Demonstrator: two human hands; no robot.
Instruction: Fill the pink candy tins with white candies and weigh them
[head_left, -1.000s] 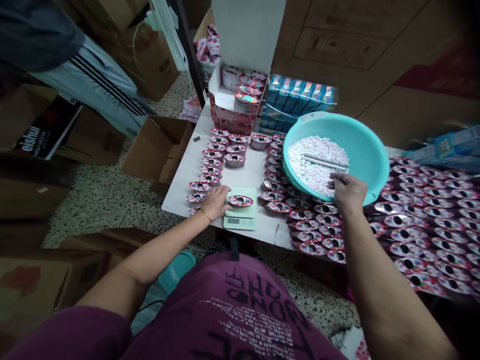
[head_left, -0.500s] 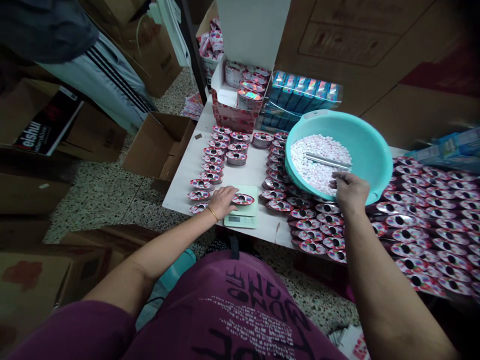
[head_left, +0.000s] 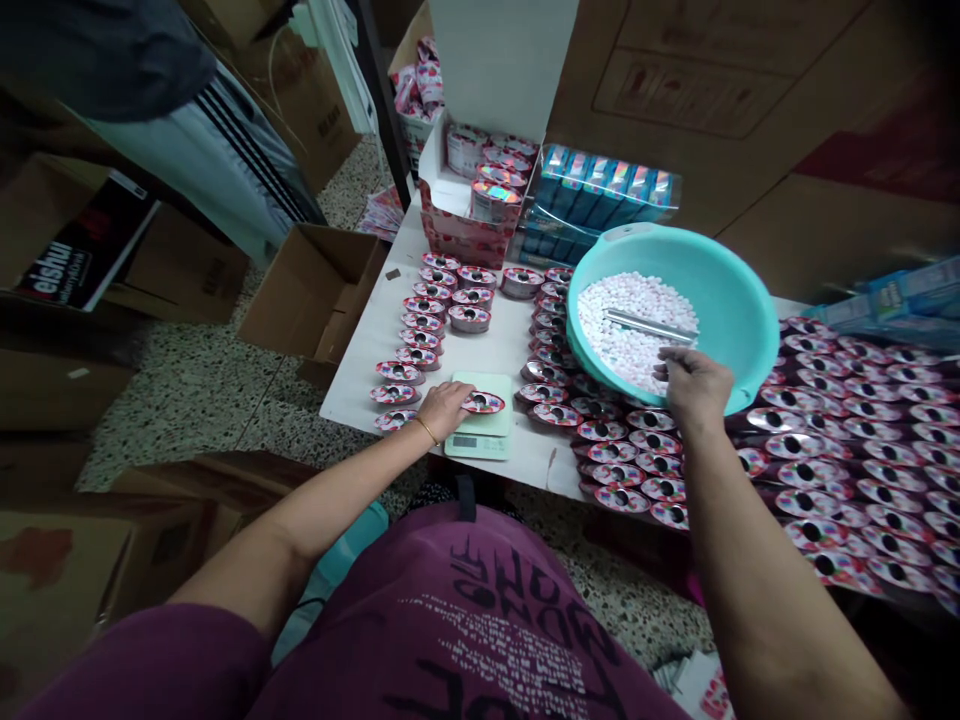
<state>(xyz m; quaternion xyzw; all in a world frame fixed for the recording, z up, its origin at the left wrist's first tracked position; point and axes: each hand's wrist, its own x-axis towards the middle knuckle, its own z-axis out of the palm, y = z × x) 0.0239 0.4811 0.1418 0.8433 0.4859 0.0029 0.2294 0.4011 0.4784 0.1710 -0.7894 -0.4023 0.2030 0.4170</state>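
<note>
My left hand (head_left: 444,406) has its fingers closed round the left end of a small oval container (head_left: 484,402), red-and-white printed on top with a dark round hole. That container stands on a pale green digital scale (head_left: 491,446). Over the near rim of a turquoise bowl (head_left: 739,300), my right hand (head_left: 697,388) is pinched, its fingertips by the small white and pink pellets (head_left: 630,365). What the pinch holds, if anything, is too small to make out. A shiny metal tube (head_left: 651,326) lies on the pellets.
Rows of like containers (head_left: 817,475) cover the table's right side; shorter rows (head_left: 420,340) stand left of the scale. Behind are an open display box (head_left: 469,235) and blue packs (head_left: 604,190). An open carton (head_left: 319,295) and another person's legs (head_left: 202,150) are at left.
Both hands keep nearly the same place and pose. The view has shifted slightly, and the other person's legs at left have moved a little to the right.
</note>
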